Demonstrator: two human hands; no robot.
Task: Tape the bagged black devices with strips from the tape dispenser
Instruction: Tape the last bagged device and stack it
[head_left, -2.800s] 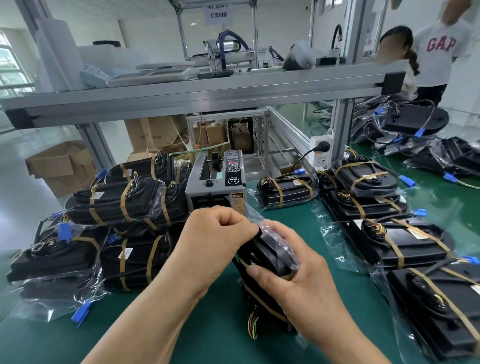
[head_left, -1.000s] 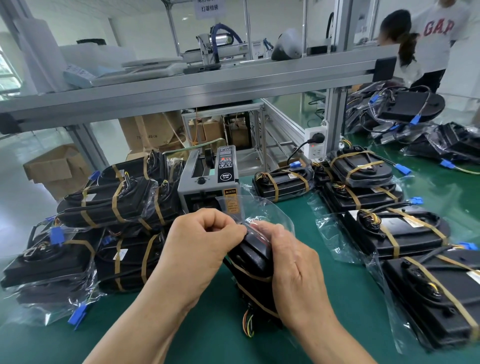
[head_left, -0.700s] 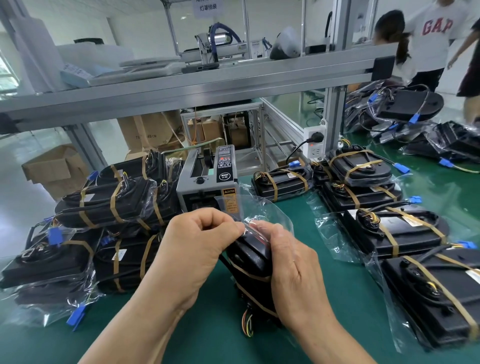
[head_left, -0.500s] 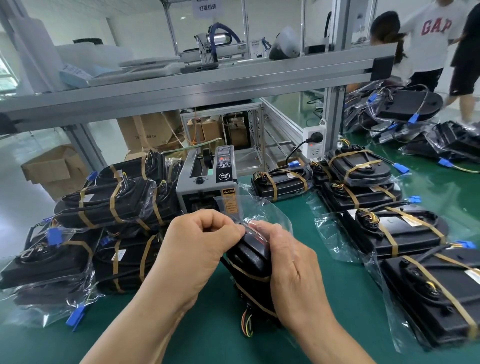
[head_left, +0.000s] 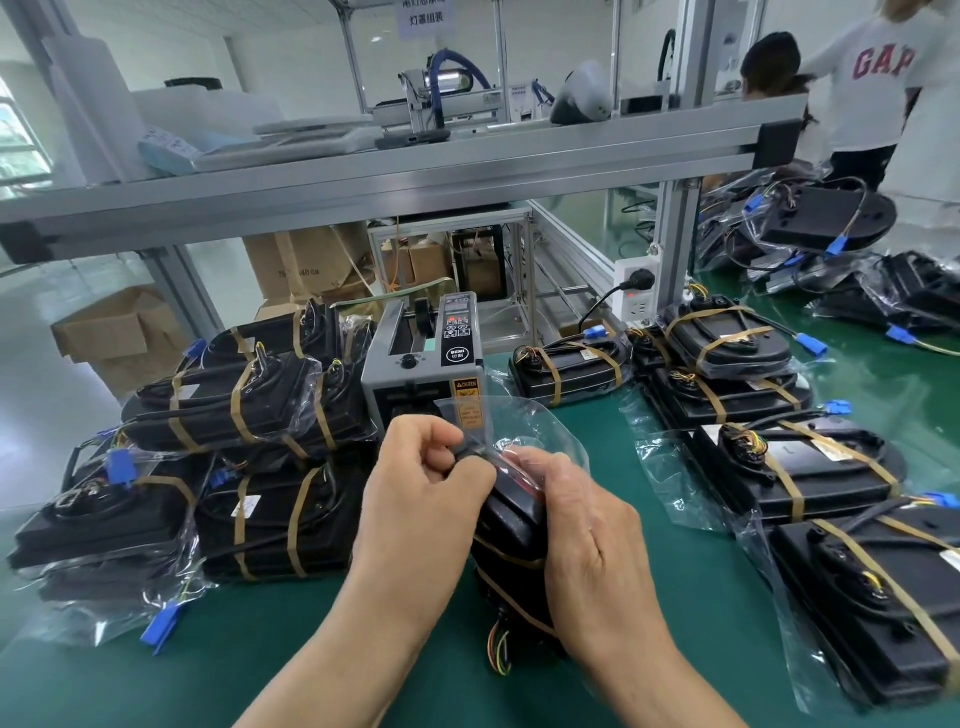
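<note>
Here, left hand (head_left: 421, 499) and right hand (head_left: 587, 540) fingers (head_left: 551, 468) pinch bag (head_left: 530, 421) holding black device (head_left: 511, 525).

The light is bright and even. The window (head_left: 18, 150) at left is washed out to white. Shadows on the green table (head_left: 249, 634) are soft. Glare lies on the clear bags (head_left: 670, 467). The wide lens bends the shelf (head_left: 415, 171) and the edges; the far background is slightly soft.
</note>
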